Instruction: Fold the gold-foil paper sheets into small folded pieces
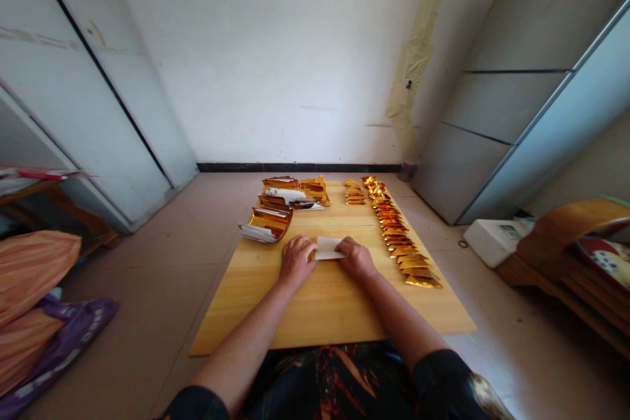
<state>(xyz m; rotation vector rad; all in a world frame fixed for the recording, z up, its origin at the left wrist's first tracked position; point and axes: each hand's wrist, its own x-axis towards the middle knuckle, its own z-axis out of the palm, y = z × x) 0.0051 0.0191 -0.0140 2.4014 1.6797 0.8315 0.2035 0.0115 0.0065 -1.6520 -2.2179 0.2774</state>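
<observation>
Between my two hands, near the middle of the wooden board, lies a white rectangular paper piece with a gold edge showing at its left end. My left hand grips that left end, fingers curled over it. The fingers of my right hand press together on the opposite end. Beyond my left hand are gold foil sheets mixed with white paper, and a curled gold-and-white stack. To the right, folded gold foil pieces stand in a long overlapping row, with a shorter row beside its far end.
A grey refrigerator stands at the back right, near a white box and a wooden seat. At the left are a pale cabinet and orange and purple bags on the tiled floor. A white wall closes the back.
</observation>
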